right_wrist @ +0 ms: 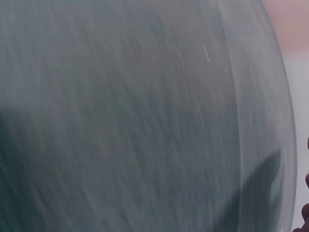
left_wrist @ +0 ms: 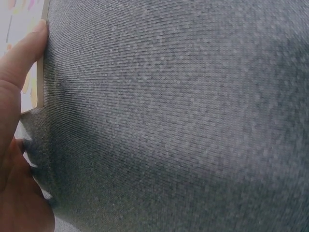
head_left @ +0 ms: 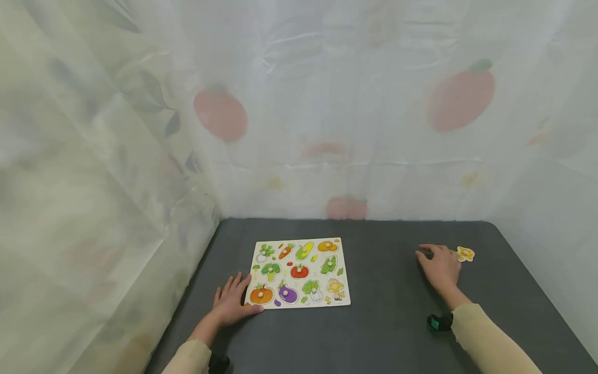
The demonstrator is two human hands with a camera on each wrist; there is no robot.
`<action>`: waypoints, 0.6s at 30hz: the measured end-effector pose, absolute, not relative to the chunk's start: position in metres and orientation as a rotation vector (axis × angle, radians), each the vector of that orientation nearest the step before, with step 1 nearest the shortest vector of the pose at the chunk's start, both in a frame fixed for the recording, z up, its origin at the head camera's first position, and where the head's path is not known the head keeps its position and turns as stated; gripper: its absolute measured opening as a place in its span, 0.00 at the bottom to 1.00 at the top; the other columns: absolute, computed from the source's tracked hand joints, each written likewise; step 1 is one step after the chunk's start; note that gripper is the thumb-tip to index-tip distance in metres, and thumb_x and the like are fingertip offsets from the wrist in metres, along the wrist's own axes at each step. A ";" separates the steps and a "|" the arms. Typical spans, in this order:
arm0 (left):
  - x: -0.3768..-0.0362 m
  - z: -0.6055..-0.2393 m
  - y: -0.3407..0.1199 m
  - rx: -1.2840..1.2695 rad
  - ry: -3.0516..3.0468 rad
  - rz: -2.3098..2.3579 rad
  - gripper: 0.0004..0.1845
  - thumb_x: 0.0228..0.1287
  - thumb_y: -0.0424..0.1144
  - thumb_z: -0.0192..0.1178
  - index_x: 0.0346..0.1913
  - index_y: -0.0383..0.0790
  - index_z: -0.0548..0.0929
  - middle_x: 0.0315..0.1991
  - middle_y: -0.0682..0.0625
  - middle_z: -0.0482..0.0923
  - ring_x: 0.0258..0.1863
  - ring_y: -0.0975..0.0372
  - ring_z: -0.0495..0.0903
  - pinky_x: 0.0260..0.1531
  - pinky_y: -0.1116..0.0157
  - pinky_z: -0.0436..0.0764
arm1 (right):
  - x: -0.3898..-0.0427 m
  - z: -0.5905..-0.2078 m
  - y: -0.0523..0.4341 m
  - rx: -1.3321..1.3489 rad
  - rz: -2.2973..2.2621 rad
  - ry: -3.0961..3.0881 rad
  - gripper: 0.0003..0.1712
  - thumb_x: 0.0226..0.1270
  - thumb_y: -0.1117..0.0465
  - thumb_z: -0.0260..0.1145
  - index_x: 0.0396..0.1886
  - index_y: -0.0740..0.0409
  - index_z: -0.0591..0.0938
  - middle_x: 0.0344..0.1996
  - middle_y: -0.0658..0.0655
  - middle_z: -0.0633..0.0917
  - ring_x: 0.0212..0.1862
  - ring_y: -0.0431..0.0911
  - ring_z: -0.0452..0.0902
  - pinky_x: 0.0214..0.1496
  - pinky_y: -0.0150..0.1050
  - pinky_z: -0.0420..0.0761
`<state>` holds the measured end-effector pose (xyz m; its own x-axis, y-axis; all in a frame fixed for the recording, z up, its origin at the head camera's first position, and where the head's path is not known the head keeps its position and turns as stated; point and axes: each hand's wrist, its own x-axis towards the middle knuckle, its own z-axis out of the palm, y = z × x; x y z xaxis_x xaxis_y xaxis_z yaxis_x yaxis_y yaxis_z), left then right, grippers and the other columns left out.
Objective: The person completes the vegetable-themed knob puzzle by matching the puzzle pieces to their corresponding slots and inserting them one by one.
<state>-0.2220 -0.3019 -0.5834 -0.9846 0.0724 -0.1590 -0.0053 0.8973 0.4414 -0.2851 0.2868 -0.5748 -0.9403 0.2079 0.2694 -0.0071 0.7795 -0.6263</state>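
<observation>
A white vegetable puzzle board lies flat, with several knobbed pieces in it, such as a tomato and an eggplant. My left hand rests at its lower left corner, fingers spread along the left side and thumb at the near edge. In the left wrist view that thumb touches the board's edge. Far to the right, my right hand is over the table with fingers loosely bent and nothing between thumb and index finger. A small yellow puzzle piece with a white border shows just beyond its knuckles.
The dark grey table has a rounded far right corner. Pale curtains with fruit prints hang behind it, and more drape close along the left side. The right wrist view is blurred and shows mostly grey tabletop.
</observation>
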 end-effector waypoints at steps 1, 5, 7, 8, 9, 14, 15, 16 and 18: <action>-0.222 -0.584 -0.302 0.052 2.894 0.676 0.66 0.45 0.76 0.70 0.82 0.44 0.58 0.81 0.35 0.46 0.78 0.35 0.41 0.68 0.27 0.35 | -0.285 -0.574 0.296 -0.208 0.928 -2.650 0.22 0.76 0.54 0.63 0.60 0.64 0.83 0.61 0.75 0.74 0.62 0.75 0.62 0.58 0.74 0.59; -0.222 -0.586 -0.303 0.055 2.899 0.684 0.66 0.44 0.75 0.71 0.81 0.43 0.59 0.81 0.34 0.47 0.78 0.35 0.41 0.68 0.27 0.34 | -0.283 -0.572 0.326 -0.426 0.962 -2.652 0.26 0.79 0.52 0.58 0.65 0.67 0.78 0.63 0.78 0.70 0.63 0.77 0.59 0.60 0.74 0.57; -0.221 -0.586 -0.303 0.049 2.897 0.687 0.66 0.44 0.75 0.71 0.81 0.43 0.59 0.81 0.34 0.46 0.78 0.35 0.41 0.68 0.28 0.34 | -0.282 -0.571 0.338 -0.527 0.999 -2.646 0.29 0.80 0.51 0.56 0.67 0.68 0.75 0.64 0.80 0.67 0.65 0.78 0.56 0.62 0.75 0.54; -0.221 -0.585 -0.302 0.046 2.894 0.688 0.66 0.44 0.75 0.71 0.82 0.43 0.58 0.81 0.34 0.46 0.78 0.35 0.40 0.68 0.28 0.34 | -0.281 -0.570 0.344 -0.574 1.013 -2.645 0.30 0.80 0.50 0.56 0.68 0.69 0.74 0.64 0.80 0.66 0.65 0.78 0.55 0.62 0.75 0.53; -0.220 -0.584 -0.302 0.042 2.888 0.688 0.66 0.45 0.75 0.71 0.82 0.43 0.58 0.81 0.35 0.46 0.79 0.36 0.40 0.68 0.28 0.34 | -0.281 -0.570 0.348 -0.615 1.028 -2.640 0.31 0.80 0.50 0.55 0.69 0.69 0.73 0.64 0.81 0.64 0.65 0.78 0.54 0.63 0.75 0.52; -0.218 -0.577 -0.299 0.042 2.873 0.676 0.65 0.47 0.76 0.69 0.82 0.43 0.56 0.81 0.35 0.45 0.79 0.36 0.40 0.69 0.29 0.34 | -0.281 -0.571 0.366 -0.772 1.072 -2.624 0.34 0.79 0.47 0.53 0.71 0.69 0.71 0.68 0.82 0.60 0.67 0.79 0.52 0.66 0.75 0.49; -0.218 -0.575 -0.298 0.045 2.873 0.679 0.65 0.47 0.76 0.69 0.82 0.43 0.57 0.81 0.34 0.46 0.79 0.36 0.40 0.69 0.29 0.34 | -0.282 -0.573 0.368 -0.795 1.081 -2.619 0.34 0.79 0.47 0.53 0.71 0.69 0.71 0.68 0.81 0.60 0.67 0.78 0.51 0.66 0.75 0.49; -0.217 -0.573 -0.297 0.052 2.875 0.683 0.65 0.47 0.76 0.69 0.82 0.43 0.57 0.81 0.34 0.46 0.78 0.35 0.41 0.69 0.28 0.34 | -0.283 -0.574 0.370 -0.817 1.088 -2.617 0.34 0.79 0.47 0.52 0.72 0.69 0.70 0.69 0.81 0.59 0.68 0.79 0.50 0.66 0.75 0.48; -0.217 -0.570 -0.295 0.061 2.875 0.682 0.64 0.47 0.75 0.69 0.82 0.43 0.58 0.81 0.33 0.47 0.78 0.35 0.41 0.69 0.28 0.35 | -0.284 -0.576 0.374 -0.852 1.102 -2.613 0.34 0.79 0.48 0.52 0.72 0.69 0.70 0.69 0.81 0.58 0.68 0.79 0.50 0.66 0.75 0.47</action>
<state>-0.2169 -0.2954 -0.5702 -0.9819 0.0822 -0.1707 -0.0032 0.8936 0.4489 -0.2838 0.3737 -0.5763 -0.8196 0.5704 -0.0543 0.4370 0.5610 -0.7031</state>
